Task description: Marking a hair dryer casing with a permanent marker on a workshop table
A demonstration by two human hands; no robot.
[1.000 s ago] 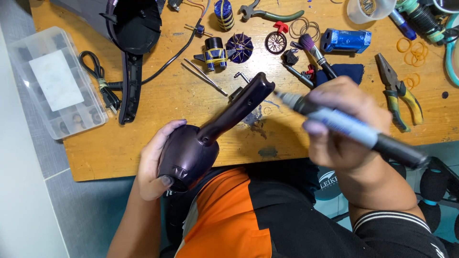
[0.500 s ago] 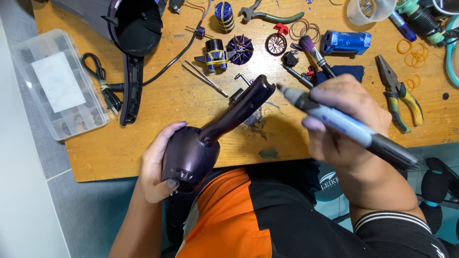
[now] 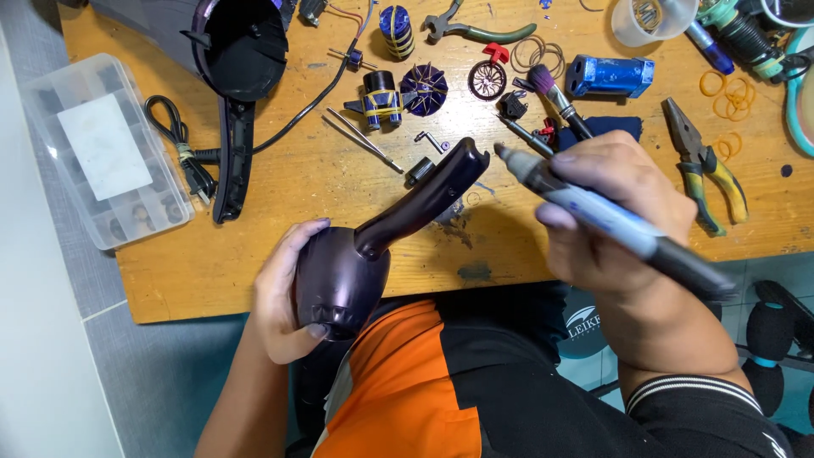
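Observation:
My left hand (image 3: 284, 293) cups the round body of a dark purple hair-dryer shell half (image 3: 365, 246), whose handle points up and right over the table edge. My right hand (image 3: 615, 208) grips a grey and blue rotary tool (image 3: 606, 212), with its tip just right of the handle's end. The other hair-dryer half (image 3: 237, 59) lies at the table's back left with its black cord. A small motor with yellow bands (image 3: 381, 97) and a purple fan wheel (image 3: 424, 87) sit behind the handle.
The wooden table (image 3: 254, 254) also holds a clear plastic parts box (image 3: 102, 148) at the left, yellow-handled pliers (image 3: 704, 165) at the right, a paintbrush (image 3: 560, 102), a blue block (image 3: 610, 76), a plastic cup (image 3: 649, 19), tweezers (image 3: 365, 140) and rubber bands (image 3: 729, 89).
The shell half has shifted slightly down and right in my left hand. My right hand has kept the rotary tool's tip close to the handle's end.

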